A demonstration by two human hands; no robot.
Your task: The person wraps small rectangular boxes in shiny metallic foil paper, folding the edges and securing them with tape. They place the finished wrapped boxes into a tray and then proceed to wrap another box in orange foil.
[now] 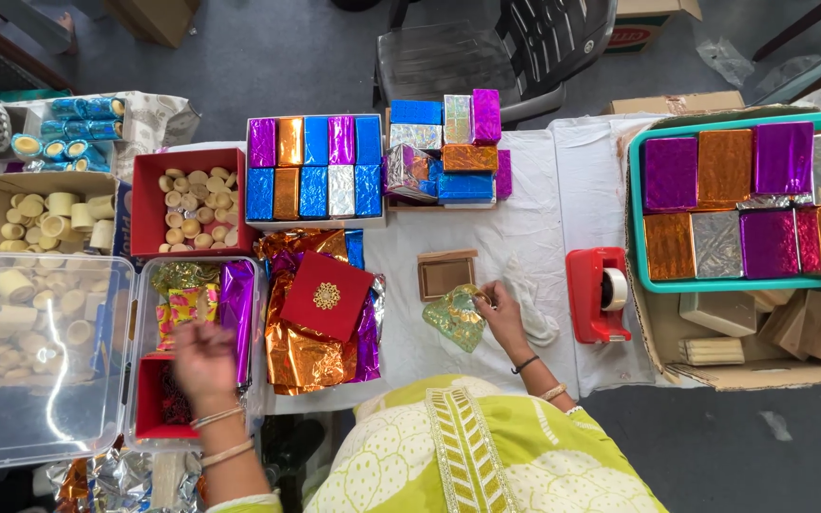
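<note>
We see a small green-gold foil-wrapped piece point(456, 317) lying on the white cloth of the desk point(525, 228), just in front of a small open brown box point(446, 275). The right hand point(504, 316) rests against the right edge of this piece, fingers curled onto the foil and pinching it. The left hand point(203, 359) reaches out to the left over a clear plastic bin point(249, 399); it is blurred, so we cannot tell whether its fingers are spread or closed on anything. Inside that bin sit a purple foil sheet point(238, 313), some patterned foil wraps point(182, 302) and a red box point(159, 404).

Between the two hands lies a heap of copper foil sheets point(301, 356), with a red card lid point(326, 296) bearing a gold ornament on top of it. To the right of the right hand stands a red tape dispenser point(596, 294). Further back, a white tray point(315, 167) holds rows of foil-wrapped boxes in purple, orange, blue and silver, and beside it is a loose stack of wrapped boxes point(448, 147). A red tray point(190, 204) of pale round pieces stands left of the white one. At far right a teal crate point(748, 204) carries larger wrapped boxes. At far left a clear lidded tub point(40, 356) shows more pale round pieces.
</note>
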